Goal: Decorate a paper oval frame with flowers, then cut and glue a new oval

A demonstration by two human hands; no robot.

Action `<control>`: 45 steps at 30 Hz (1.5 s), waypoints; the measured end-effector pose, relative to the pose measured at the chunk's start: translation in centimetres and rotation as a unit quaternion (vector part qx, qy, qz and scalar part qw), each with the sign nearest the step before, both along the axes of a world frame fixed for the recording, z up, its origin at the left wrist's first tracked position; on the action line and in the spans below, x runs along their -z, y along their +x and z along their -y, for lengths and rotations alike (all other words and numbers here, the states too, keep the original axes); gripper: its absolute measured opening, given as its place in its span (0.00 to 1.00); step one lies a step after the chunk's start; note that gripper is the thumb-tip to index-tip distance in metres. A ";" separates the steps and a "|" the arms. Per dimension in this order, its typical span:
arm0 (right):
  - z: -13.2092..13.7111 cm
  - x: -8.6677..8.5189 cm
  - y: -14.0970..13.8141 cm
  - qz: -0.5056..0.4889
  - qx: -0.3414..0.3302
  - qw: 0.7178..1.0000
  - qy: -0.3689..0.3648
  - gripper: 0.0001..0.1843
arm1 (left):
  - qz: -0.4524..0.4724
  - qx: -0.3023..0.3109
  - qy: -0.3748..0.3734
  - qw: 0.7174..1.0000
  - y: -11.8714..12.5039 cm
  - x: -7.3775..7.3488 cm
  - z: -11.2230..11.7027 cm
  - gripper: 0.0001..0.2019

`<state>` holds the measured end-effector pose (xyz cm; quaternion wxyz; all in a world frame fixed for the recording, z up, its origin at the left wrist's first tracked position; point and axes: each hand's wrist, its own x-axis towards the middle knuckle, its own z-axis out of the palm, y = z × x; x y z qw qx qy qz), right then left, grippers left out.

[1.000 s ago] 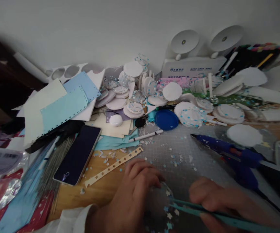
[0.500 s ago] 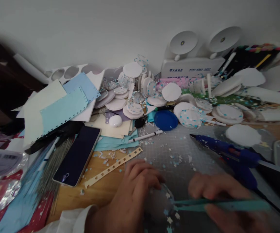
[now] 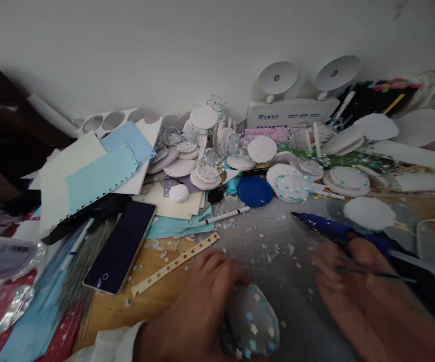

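Observation:
My left hand (image 3: 198, 306) curls around a clear round piece (image 3: 250, 322) speckled with small blue and white stars, holding it down on the grey cutting mat (image 3: 277, 236). My right hand (image 3: 353, 291) is blurred by motion. It grips thin teal tweezers (image 3: 375, 274), lifted away from the piece, just in front of the blue glue gun (image 3: 338, 231).
A dark phone (image 3: 121, 246) lies left of my hands, beside a punched paper strip (image 3: 175, 262). Behind are paper sheets (image 3: 96, 173), a pen (image 3: 225, 216), a blue lid (image 3: 255, 191), several white foam discs (image 3: 288, 181) and a white twin-dish device (image 3: 288, 108) against the wall.
My right hand has drawn the tweezers away from the starred piece, up and to the right toward the glue gun. The left hand stays on the piece, more of which now shows.

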<state>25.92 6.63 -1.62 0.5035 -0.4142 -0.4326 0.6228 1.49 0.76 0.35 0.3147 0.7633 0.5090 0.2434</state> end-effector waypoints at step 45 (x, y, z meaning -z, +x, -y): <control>-0.3 -0.8 -2.0 -0.061 -0.114 0.992 -0.014 0.07 | 0.461 -0.047 -0.089 0.882 -1.4 -0.5 0.4 0.15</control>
